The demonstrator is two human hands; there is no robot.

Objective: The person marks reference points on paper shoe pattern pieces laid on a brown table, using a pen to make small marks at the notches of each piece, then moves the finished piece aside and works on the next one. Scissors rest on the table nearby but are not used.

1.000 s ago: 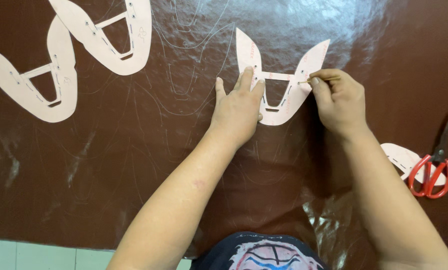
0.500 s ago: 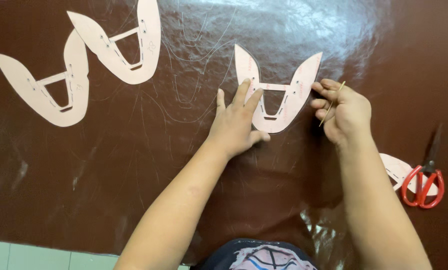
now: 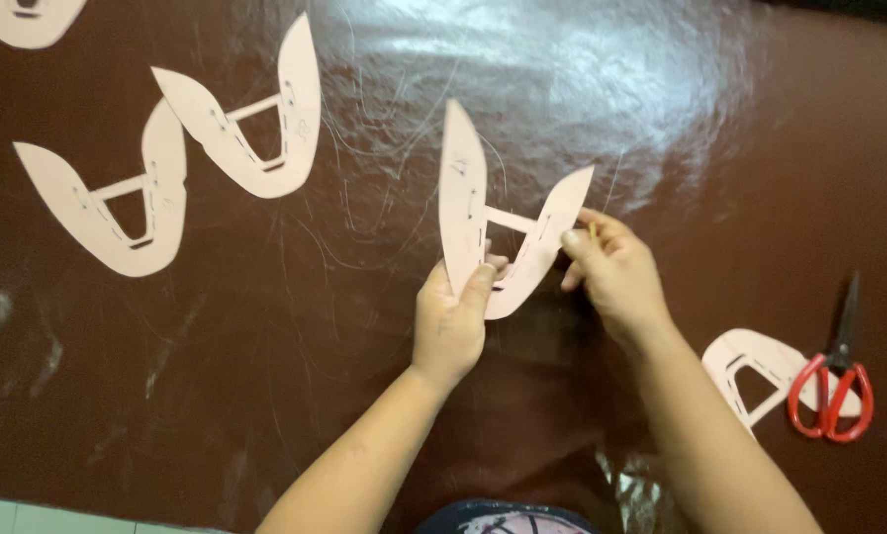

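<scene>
Left hand (image 3: 450, 321) grips the lower edge of a pale pink V-shaped paper template (image 3: 483, 222), lifted over the middle of the glossy brown sheet (image 3: 661, 99). Right hand (image 3: 611, 272) pinches its right arm. 2 more templates (image 3: 166, 158) lie toward the far left corner. Red-handled scissors (image 3: 837, 381) rest on another template (image 3: 755, 371) near the right edge.

The pink paper cutout (image 3: 483, 222), flat on the brown sheet a second ago, now lifts off it (pinched by the left hand (image 3: 450, 321)), centre frame.
</scene>
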